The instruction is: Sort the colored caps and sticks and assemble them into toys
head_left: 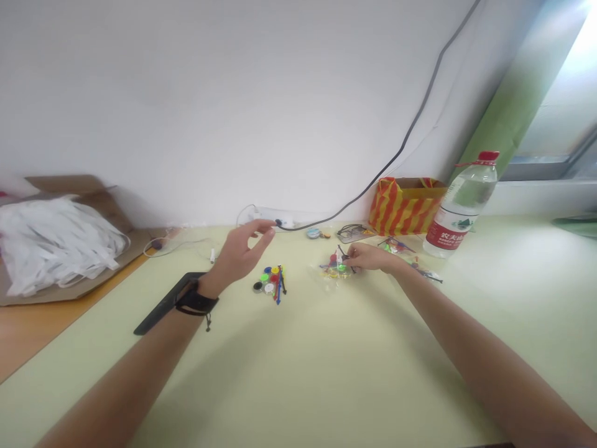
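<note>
Head view: nearest, a black wristband (196,301) circles the left wrist above a dark flat slab (156,315). Further on, loose coloured discs (269,288) lie beside slim arrow-shaped sticks (278,292) on the pale green tabletop (298,373). Left of these hangs the left hand (242,250), empty, thumb and fingers parted. At the right edge of a clear plastic bag (332,284) of similar pieces, the right hand (366,256) has bent fingers drawn together; whether they pinch anything I cannot tell. Beyond stand a red-capped water bottle (461,208) and, farther, a red-and-yellow striped bag (403,208).
</note>
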Available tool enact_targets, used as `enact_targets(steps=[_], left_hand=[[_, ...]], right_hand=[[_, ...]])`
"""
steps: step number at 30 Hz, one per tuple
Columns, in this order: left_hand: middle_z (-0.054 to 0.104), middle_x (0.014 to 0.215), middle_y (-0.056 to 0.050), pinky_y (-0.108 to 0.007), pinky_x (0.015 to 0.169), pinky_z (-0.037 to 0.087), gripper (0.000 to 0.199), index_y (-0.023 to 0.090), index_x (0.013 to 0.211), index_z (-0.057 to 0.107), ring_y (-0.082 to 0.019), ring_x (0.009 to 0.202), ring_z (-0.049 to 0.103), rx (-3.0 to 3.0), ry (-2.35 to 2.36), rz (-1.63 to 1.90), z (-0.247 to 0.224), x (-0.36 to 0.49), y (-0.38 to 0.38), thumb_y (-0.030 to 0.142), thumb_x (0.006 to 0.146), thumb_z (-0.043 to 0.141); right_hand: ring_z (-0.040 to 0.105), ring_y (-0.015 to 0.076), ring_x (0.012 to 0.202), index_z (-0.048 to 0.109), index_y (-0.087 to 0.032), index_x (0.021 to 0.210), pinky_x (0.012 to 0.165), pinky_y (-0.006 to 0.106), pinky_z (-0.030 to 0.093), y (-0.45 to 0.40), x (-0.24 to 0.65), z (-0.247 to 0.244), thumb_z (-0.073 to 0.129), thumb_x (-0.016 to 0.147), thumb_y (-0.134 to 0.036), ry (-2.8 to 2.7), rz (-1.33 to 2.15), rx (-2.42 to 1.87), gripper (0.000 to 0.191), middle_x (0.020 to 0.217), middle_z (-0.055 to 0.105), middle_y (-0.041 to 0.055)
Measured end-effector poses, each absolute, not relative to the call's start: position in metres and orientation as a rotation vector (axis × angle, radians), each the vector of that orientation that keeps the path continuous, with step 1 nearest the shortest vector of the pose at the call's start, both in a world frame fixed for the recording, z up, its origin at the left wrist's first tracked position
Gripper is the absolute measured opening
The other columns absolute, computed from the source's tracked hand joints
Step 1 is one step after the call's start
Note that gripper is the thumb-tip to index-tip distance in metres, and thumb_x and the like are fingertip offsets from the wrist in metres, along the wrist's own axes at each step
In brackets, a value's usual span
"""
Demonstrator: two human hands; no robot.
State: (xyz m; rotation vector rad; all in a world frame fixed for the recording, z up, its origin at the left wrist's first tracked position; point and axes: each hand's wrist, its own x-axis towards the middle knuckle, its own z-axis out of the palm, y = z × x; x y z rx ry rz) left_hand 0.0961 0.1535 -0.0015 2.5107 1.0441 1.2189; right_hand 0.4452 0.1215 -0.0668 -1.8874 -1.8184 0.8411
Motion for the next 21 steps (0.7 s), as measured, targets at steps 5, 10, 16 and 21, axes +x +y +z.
enact_targets(steps=[5,10,16,21], left_hand=[[0.079,0.1,-0.003,-0.029,0.081,0.054,0.033,0.026,0.101,0.079,-0.021,0.09,0.071,2.584,0.949,0.958,0.047,0.103,0.161,0.052,0.096,0.059],[0.079,0.106,-0.005,-0.029,0.08,0.056,0.039,0.028,0.111,0.078,-0.023,0.095,0.071,2.514,0.995,0.745,0.056,0.116,0.184,0.057,0.091,0.064],[0.072,0.13,-0.008,-0.032,0.089,0.055,0.05,0.029,0.13,0.069,-0.025,0.108,0.07,2.4,0.845,0.685,0.016,0.158,0.187,0.056,0.089,0.067],[0.079,0.098,-0.008,-0.032,0.078,0.054,0.037,0.021,0.102,0.079,-0.025,0.09,0.071,2.39,0.626,0.512,-0.009,0.185,0.182,0.054,0.088,0.067]], right_hand=[[0.063,0.0157,0.065,0.064,-0.019,0.077,0.059,0.026,0.048,0.125,0.439,-0.032,0.087,0.073,-0.041,-1.84,0.926,-1.632,0.032,0.069,0.07,0.0025],[0.062,0.0159,0.065,0.065,-0.019,0.07,0.059,0.027,0.047,0.129,0.429,0.015,0.085,0.073,-0.033,-1.912,0.853,-1.607,0.024,0.069,0.07,0.003],[0.066,0.0186,0.076,0.069,-0.019,0.078,0.065,0.026,0.048,0.131,0.412,0.025,0.073,0.074,-0.018,-2.216,0.717,-1.468,0.005,0.081,0.074,0.0026],[0.06,0.0151,0.072,0.062,-0.019,0.081,0.064,0.025,0.046,0.124,0.411,0.024,0.07,0.077,-0.02,-2.203,0.653,-1.305,0.009,0.078,0.066,0.0002]])
